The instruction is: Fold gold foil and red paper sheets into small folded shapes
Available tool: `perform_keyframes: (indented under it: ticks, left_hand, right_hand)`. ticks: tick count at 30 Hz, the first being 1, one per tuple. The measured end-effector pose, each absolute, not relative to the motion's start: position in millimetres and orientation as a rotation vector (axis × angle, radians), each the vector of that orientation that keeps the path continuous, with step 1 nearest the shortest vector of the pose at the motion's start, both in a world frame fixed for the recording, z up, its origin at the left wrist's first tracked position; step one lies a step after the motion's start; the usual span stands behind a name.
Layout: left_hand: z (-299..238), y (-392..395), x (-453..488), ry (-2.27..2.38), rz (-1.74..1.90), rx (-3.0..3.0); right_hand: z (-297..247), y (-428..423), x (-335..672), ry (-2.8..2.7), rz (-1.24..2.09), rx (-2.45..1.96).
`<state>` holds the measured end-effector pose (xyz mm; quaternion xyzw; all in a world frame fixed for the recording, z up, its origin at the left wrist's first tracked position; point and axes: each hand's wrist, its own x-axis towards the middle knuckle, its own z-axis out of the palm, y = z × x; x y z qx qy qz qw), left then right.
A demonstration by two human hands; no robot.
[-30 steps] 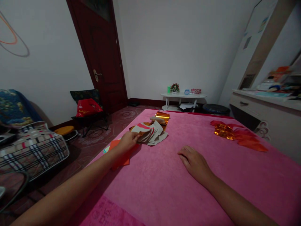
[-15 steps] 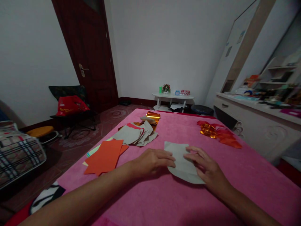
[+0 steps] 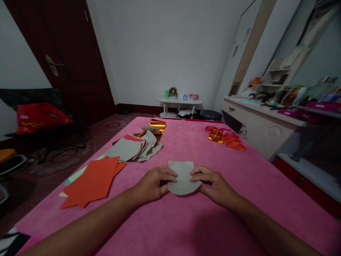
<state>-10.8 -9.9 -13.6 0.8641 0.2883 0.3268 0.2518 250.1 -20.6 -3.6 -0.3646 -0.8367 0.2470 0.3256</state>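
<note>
A grey sheet of paper (image 3: 183,174) with a straight far edge and a rounded near edge is at the middle of the pink cloth (image 3: 197,224). My left hand (image 3: 157,183) grips its left side, fingers on top and thumb at the edge. On the opposite side my right hand (image 3: 213,183) holds the paper the same way, its thumb low by the rounded edge. Left of my hands lie orange paper sheets (image 3: 93,179) over paler ones. Beyond those is a pile of grey paper sheets (image 3: 130,147) with a red strip on it.
A gold foil roll (image 3: 157,124) lies behind the grey pile. Red and orange crumpled pieces (image 3: 234,142) with gold foil (image 3: 216,136) lie at the far right of the cloth. A white dresser (image 3: 255,117) stands to the right, a chair with a red bag (image 3: 42,117) to the left.
The grey paper has been turned straighter, and its near edge now looks rounder and shorter. Both hands have shifted to grip its two sides. My view has swung right.
</note>
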Motion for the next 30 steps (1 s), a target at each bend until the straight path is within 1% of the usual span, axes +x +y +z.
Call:
perform_keyframes:
  ticks: [3,6,11,15,20,22,26,30]
  left_hand:
    - [-7.6,-8.9,-7.1,0.859,0.888,2.168]
    - [-4.5,-7.0,-1.6,0.932,0.894,2.03]
    - [-10.3,5.5,6.9,1.186,0.874,1.899]
    - [-13.6,17.1,9.6,1.43,0.894,1.972]
    - [-13.2,17.8,11.2,1.641,0.926,2.155]
    - [-13.5,16.9,11.7,1.622,0.91,2.162]
    - [-18.5,21.5,10.7,1.546,0.92,2.068]
    - [-26.4,30.9,8.2,1.463,1.083,1.839]
  right_hand:
    - [-0.5,-20.0,247.8,-2.103,0.821,-0.992]
    - [0.3,-17.0,244.2,-2.021,0.87,-1.04]
    - [-3.8,-3.4,238.3,-1.936,0.728,-1.268]
    - [-9.4,10.3,236.7,-1.886,0.547,-1.47]
    - [-15.2,20.0,234.5,-1.81,0.444,-1.572]
    - [-17.5,23.7,233.8,-1.747,0.525,-1.57]
    - [-22.8,31.9,230.8,-1.629,0.846,-1.461]
    - [-24.5,32.6,222.4,-1.593,0.963,-1.359]
